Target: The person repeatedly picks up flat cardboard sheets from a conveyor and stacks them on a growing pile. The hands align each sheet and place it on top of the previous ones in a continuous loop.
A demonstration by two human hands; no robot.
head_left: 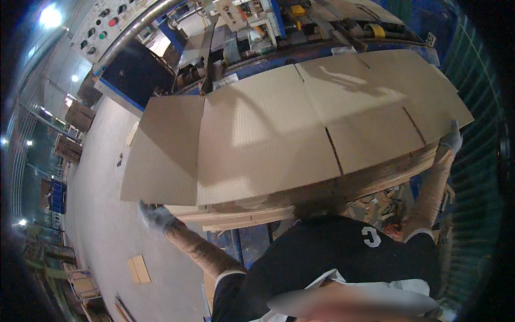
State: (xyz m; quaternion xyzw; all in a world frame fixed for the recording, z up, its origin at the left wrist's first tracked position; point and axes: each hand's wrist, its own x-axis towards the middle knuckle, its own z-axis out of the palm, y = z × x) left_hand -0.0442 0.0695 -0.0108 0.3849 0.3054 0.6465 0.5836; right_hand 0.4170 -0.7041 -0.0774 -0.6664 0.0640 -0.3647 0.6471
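A large brown corrugated cardboard box blank (257, 139) lies before me, with dark slots cut into its near and far edges and a fold line near its left end. Beneath it is a stack of more cardboard sheets (257, 216). My left hand (154, 216), in a pale glove, is closed at the blank's near left corner, its fingers partly hidden by the board. At the right end, my right hand (453, 140), also gloved, grips the blank's near right edge. The blank's left flap reaches out past the stack.
A blue machine (300, 45) with rollers stands along the far side. A control panel (110, 27) with buttons is at the far left. Cardboard scraps (378, 208) lie below the stack, and a cardboard piece (139, 269) rests on the grey floor. Green corrugated sheeting (477, 177) rises at right.
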